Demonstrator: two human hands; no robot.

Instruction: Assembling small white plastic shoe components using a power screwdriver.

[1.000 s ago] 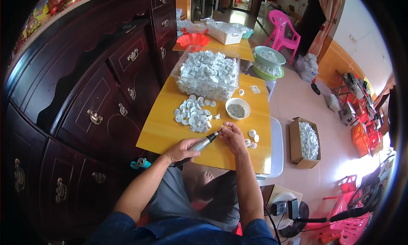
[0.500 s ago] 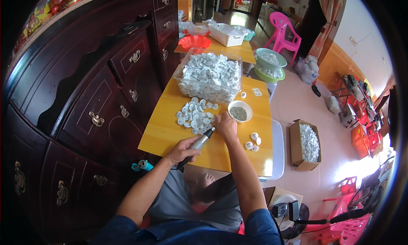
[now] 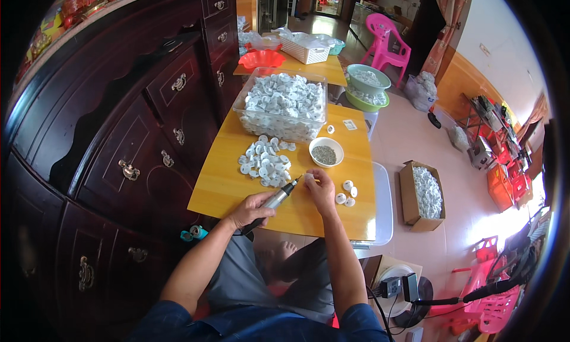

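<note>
My left hand [image 3: 252, 209] is wrapped round a silver and black electric screwdriver [image 3: 274, 200], its tip pointing up and to the right. At that tip, my right hand [image 3: 321, 190] pinches a small white round plastic piece [image 3: 309, 177], partly hidden by the fingers. Just beyond stands a white bowl [image 3: 340, 157] of tiny grey metal bits. A loose pile of white round plastic pieces [image 3: 265, 161] lies to the left. Several more white pieces [image 3: 348, 186] with dark centres sit right of my right hand.
A clear plastic tub [image 3: 281, 128] heaped with white pieces stands at the back of the yellow table [image 3: 225, 190]. Dark wooden drawers [image 3: 127, 152] flank the left side. On the floor to the right is a cardboard box [image 3: 408, 196] of white pieces; stacked basins [image 3: 368, 98] stand farther back.
My right hand has drawn back from beside the bowl toward me, and the white piece now shows at the screwdriver tip. The whole view has shifted slightly.
</note>
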